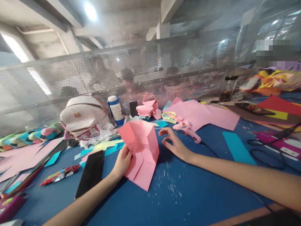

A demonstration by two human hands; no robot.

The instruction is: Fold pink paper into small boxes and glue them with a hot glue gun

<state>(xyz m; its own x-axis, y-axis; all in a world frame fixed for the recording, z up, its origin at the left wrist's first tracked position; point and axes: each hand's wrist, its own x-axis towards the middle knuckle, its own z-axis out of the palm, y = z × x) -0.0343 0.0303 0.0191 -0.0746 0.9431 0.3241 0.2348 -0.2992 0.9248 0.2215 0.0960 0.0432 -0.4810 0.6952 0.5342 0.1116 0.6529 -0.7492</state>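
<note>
A folded pink paper piece (143, 147) stands tilted above the blue table, its upper part bent into creased panels. My left hand (122, 161) grips its left edge, thumb on the near face and the other fingers partly hidden behind. Just right of the paper, my right hand (175, 145) hovers with its fingers apart and curved, touching nothing I can make out. Beyond that hand lies a pink glue gun (188, 129) with a dark cord. A black phone (91, 172) rests beside my left forearm.
Behind are a white backpack (82, 110), a white-and-blue bottle (115, 110) and a perforated metal screen (141, 66). Large pink sheets (199, 113) lie at the back. A blue paper strip (237, 147) and a purple power strip (279, 142) are at right; a red snack wrapper (60, 174) at left.
</note>
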